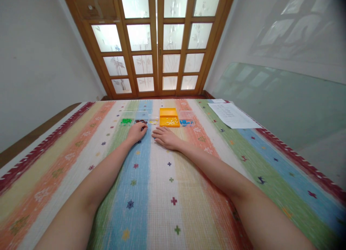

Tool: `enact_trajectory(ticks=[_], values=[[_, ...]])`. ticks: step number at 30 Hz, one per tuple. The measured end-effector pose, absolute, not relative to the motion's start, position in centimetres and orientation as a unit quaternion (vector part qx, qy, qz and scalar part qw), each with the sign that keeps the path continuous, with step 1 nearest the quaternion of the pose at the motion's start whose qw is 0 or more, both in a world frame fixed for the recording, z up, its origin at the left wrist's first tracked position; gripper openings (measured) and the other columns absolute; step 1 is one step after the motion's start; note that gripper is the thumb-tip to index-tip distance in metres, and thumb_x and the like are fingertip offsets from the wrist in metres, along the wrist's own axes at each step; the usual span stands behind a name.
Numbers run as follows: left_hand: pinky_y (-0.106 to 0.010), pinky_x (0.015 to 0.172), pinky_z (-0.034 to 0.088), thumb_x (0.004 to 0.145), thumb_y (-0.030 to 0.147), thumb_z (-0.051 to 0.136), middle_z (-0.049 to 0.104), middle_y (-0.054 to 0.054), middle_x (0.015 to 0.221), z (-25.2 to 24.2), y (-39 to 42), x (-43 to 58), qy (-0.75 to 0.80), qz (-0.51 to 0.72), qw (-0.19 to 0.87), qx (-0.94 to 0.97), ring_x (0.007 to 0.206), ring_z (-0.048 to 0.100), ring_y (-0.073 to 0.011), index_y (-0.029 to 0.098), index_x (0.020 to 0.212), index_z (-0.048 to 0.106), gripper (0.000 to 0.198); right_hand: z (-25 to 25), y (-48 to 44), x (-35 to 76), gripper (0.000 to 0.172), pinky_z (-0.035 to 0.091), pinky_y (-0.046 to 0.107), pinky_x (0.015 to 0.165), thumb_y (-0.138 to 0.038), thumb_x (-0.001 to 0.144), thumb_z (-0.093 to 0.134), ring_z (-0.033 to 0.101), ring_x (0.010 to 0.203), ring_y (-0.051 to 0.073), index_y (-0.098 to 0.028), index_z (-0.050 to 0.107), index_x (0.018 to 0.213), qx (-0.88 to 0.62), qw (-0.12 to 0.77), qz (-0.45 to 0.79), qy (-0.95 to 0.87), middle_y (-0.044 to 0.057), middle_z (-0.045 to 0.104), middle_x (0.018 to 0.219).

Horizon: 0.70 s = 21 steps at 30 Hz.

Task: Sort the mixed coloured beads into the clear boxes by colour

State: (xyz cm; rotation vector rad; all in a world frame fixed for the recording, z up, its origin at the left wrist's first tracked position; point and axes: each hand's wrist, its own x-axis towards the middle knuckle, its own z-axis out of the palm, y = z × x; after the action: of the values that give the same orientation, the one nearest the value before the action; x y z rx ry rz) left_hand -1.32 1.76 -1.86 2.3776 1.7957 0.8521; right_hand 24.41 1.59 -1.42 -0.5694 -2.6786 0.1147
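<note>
The left hand (137, 132) is curled (any hold cannot be told) beside the brown pieces (140, 121), best picked singly; the right hand (165, 137) is laid open, nothing visibly held, near the orange box (168, 113).

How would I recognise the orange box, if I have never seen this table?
Find the striped tablecloth in front of the wooden doors. Just beyond the right hand lies the orange box, open, with small white pieces inside. Its solid colour sets it apart from clear neighbouring boxes.
</note>
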Motion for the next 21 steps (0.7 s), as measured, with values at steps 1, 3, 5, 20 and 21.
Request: enact_trajectory(ticks=[1,3,5,20,21], values=[[-0.036,0.084,0.049,0.094,0.031,0.055,0.073,-0.008,0.096,-1.9,1.8,-1.3,0.581,0.278,0.024,0.764,0.089,0.065,-0.0242,0.021,0.098,0.077,0.024,-1.5,1.6,24.4,0.036,0.033,0.051,0.119,-0.037,0.108,0.048,0.045,0.143,0.026,-0.027,0.065,0.139,-0.205,0.194,0.039,-0.959,0.008,0.063,0.144],[-0.036,0.084,0.049,0.095,0.032,0.055,0.074,-0.008,0.096,-1.9,1.8,-1.3,0.582,0.277,0.025,0.764,0.089,0.065,-0.0242,0.021,0.098,0.077,0.025,-1.6,1.7,24.4,0.037,0.031,0.051,0.121,-0.037,0.109,0.047,0.045,0.143,0.026,-0.027,0.064,0.140,-0.206,0.191,0.036,-0.959,0.008,0.064,0.143],[-0.036,0.084,0.049,0.095,0.031,0.054,0.074,-0.008,0.096,-1.9,1.8,-1.2,0.581,0.272,0.025,0.766,0.089,0.066,-0.0243,0.021,0.098,0.077,0.025,-1.6,1.7,24.3,0.037,0.030,0.051,0.121,-0.036,0.109,0.047,0.046,0.142,0.026,-0.025,0.064,0.140,-0.202,0.192,0.034,-0.960,0.008,0.065,0.141],[-0.036,0.086,0.051,0.097,0.031,0.051,0.072,-0.008,0.098,-1.6,1.3,-0.4,0.549,0.258,0.025,0.795,0.095,0.065,-0.0237,0.022,0.101,0.076,0.026,-1.2,3.8,25.9,0.045,0.027,0.050,0.124,-0.037,0.112,0.036,0.048,0.143,0.025,-0.024,0.060,0.146,-0.327,0.300,0.028,-0.896,0.009,0.058,0.151],[-0.036,0.086,0.051,0.097,0.031,0.051,0.072,-0.007,0.098,-1.4,1.1,-0.2,0.545,0.253,0.021,0.800,0.095,0.065,-0.0235,0.022,0.100,0.076,0.026,-1.1,4.2,26.3,0.045,0.027,0.051,0.125,-0.037,0.112,0.034,0.048,0.143,0.025,-0.023,0.061,0.146,-0.347,0.308,0.021,-0.886,0.010,0.058,0.151]])
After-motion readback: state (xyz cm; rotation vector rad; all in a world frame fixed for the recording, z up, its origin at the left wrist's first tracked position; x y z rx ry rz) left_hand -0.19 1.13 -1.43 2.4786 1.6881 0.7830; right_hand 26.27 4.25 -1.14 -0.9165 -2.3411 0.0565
